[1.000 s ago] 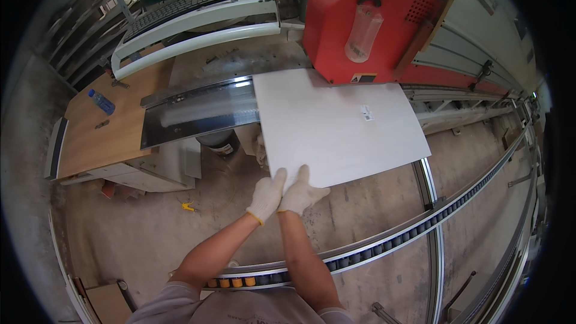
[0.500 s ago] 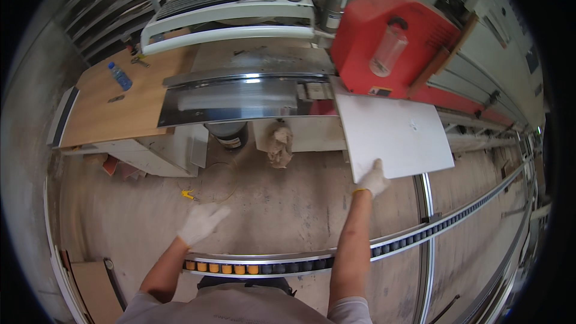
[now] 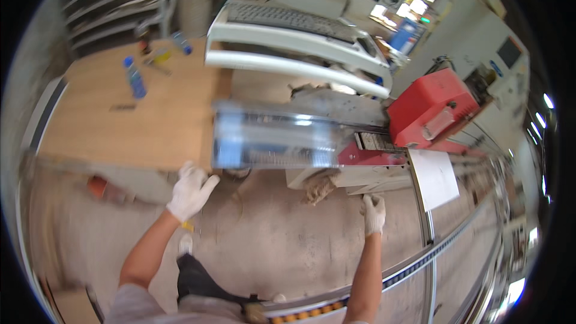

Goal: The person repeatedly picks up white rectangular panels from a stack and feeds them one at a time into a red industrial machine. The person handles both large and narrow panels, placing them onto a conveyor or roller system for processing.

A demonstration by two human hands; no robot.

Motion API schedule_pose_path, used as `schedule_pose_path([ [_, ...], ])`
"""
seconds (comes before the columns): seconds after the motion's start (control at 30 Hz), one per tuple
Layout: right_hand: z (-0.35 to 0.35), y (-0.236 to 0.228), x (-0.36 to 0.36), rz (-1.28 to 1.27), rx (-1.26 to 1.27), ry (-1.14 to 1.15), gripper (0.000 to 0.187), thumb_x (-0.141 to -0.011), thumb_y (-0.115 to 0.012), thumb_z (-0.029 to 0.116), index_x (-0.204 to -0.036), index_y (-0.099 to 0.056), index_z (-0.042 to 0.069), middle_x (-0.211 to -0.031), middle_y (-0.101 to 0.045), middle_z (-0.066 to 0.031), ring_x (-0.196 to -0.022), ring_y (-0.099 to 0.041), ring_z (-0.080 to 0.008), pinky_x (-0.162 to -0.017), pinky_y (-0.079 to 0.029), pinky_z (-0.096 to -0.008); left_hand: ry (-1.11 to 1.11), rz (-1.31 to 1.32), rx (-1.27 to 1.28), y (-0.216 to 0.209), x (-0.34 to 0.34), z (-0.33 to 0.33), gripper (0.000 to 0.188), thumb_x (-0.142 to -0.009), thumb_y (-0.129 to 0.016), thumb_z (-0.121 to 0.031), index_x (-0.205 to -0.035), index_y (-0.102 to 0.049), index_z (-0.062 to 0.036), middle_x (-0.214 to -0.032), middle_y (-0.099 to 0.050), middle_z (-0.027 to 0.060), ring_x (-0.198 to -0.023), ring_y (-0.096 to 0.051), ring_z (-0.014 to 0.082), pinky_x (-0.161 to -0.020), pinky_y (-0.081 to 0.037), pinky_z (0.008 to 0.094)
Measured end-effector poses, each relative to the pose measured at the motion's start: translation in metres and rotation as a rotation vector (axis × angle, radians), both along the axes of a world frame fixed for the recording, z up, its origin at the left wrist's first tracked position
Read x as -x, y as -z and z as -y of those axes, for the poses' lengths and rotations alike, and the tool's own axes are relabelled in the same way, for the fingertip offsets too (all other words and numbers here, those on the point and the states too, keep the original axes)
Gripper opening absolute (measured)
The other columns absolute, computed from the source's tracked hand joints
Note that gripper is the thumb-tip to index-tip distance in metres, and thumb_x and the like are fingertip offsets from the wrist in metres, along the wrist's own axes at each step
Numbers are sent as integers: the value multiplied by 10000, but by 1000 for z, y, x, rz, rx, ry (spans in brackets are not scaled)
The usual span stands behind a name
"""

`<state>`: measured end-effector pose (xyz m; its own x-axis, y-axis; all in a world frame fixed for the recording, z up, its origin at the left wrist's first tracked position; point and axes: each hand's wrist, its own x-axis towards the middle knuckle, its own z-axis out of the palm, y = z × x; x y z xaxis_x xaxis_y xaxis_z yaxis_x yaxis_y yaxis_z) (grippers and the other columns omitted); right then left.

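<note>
White panel point(image 3: 433, 179) to the right of the right hand point(image 3: 373, 213) and slightly farther out, with a strip of floor point(image 3: 288, 228) showing between: apart, not gripped. Longer extent, as seen here, running from the red machine housing point(image 3: 433, 108) down toward the roller rail point(image 3: 399, 276), a little slanted; true long axis hard to judge through the fisheye bend. Upper edge just below the housing. Right hand plainly the nearer; left hand point(image 3: 192, 193) well apart, toward the opposite end of the shiny metal bed point(image 3: 270, 138). Right hand: fingers curled in, nothing seen in the grasp; too blurred to tell how far closed. To its left, brown crumpled material point(image 3: 320, 189) below the bed's front edge. Left hand: spread, thumb out, nothing held, fingertips at the front edge of the wooden counter point(image 3: 162, 138); contact not certain. Farther back on the counter: blue-capped bottle point(image 3: 135, 79), upper end tipped leftward in view, and small dark piece point(image 3: 123, 107) lying flat.
</note>
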<state>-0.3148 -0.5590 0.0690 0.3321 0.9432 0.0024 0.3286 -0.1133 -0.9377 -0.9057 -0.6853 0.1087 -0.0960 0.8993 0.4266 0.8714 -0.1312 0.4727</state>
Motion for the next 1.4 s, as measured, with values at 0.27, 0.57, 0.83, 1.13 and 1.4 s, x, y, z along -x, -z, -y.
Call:
schedule_pose_path([
  [0.27, 303, -107, 167, 798, 445, 712, 732, -922, -814, 335, -1494, -555, -41, -1476, -596, -262, -1353, -596, -401, -1149, -460, -462, -189, -460, -74, 88, 200, -42, 226, -955, -760, -238, -894, -671, -40, -1025, -674, 294, -1200, -461, 754, -1064, -328, 871],
  [0.57, 402, -37, 327, -22, 637, 759, 824, -1000, -758, 456, -1555, -491, -90, -1562, -548, -240, -1450, -516, -325, -1203, -440, -441, -20, -65, -58, 81, 203, -43, 252, -970, -714, -238, -820, -627, -54, -841, -639, 241, -1155, -481, 768, -1090, -251, 889],
  [0.83, 403, -51, 367, -97, 309, 870, 503, -957, -811, 370, -1272, -731, -14, -1182, -779, -100, -1064, -722, -201, -936, -574, -362, 268, -554, 91, 139, 227, -51, 176, -968, -632, -255, -990, -719, -104, -1020, -707, 167, -1036, -676, 455, -1103, -397, 753],
  [1.13, 667, -1, 566, 109, 647, 609, 637, -988, -668, 507, -1468, -626, 90, -1436, -676, -214, -1302, -656, -412, -1094, -534, -500, 876, -363, -210, 138, 119, 14, 355, -1020, -688, -287, -1291, -747, -64, -1288, -754, 194, -1133, -730, 350, -872, -618, 454],
  [1.4, 955, 64, 762, -559, 776, 1402, 660, -949, -644, 573, -1399, -691, 93, -1339, -723, -238, -1242, -680, -440, -1046, -544, -519, 1750, -364, 425, 142, -16, 429, 513, -1079, -645, -355, -1219, -722, 133, -1244, -726, 332, -1236, -650, 495, -1098, -482, 552],
])
